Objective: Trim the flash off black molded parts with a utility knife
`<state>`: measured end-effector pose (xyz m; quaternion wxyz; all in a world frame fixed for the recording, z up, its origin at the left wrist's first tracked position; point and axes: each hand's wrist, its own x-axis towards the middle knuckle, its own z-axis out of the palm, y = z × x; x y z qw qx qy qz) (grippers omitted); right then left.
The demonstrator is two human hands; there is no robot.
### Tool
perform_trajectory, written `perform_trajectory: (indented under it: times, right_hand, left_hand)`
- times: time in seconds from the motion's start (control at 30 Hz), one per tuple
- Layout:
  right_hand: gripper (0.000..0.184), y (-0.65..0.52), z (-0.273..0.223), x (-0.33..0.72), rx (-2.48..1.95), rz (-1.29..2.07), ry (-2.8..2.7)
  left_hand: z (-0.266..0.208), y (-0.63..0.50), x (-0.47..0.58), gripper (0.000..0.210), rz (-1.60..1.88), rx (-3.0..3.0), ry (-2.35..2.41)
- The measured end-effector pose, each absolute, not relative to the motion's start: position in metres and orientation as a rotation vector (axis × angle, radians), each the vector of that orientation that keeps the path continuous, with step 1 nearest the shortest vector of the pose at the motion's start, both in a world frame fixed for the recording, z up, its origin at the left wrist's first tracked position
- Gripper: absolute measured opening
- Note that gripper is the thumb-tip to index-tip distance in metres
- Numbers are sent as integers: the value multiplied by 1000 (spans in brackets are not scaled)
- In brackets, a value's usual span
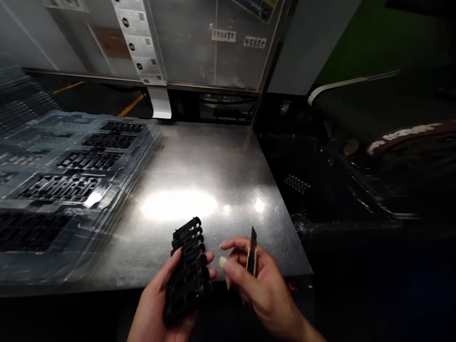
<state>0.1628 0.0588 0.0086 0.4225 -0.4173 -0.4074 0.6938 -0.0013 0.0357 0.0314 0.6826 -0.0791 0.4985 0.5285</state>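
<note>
My left hand (156, 297) is wrapped around a black ribbed plastic part (188, 270), thumb on its left side and fingertips showing on its right. The part is tilted, its far end over the near edge of the metal table (221, 161). Just to the right, my right hand (261, 285) holds a utility knife (251, 251) with the blade pointing up and away. The knife lies against the palm side, while the thumb and forefinger are apart and close to the black part without touching it.
Stacked clear plastic trays (117, 190) with similar black parts (90, 160) stand on the table's left. Right of the table is a bin lined with dark plastic (331, 190), a black part (297, 184) inside. A label strip (142, 42) hangs from the panel behind.
</note>
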Motion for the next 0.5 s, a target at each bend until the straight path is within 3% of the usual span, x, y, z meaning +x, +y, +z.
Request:
perform_trajectory:
  times: [0.37,0.5]
  right_hand:
    - [23,56,7,148,-928,1850,-1023]
    - [30,63,11,157,-978,1820,-995]
  left_hand:
    - [28,46,12,29,1258,-249,1021]
    - [28,32,7,36,1142,-110,1048]
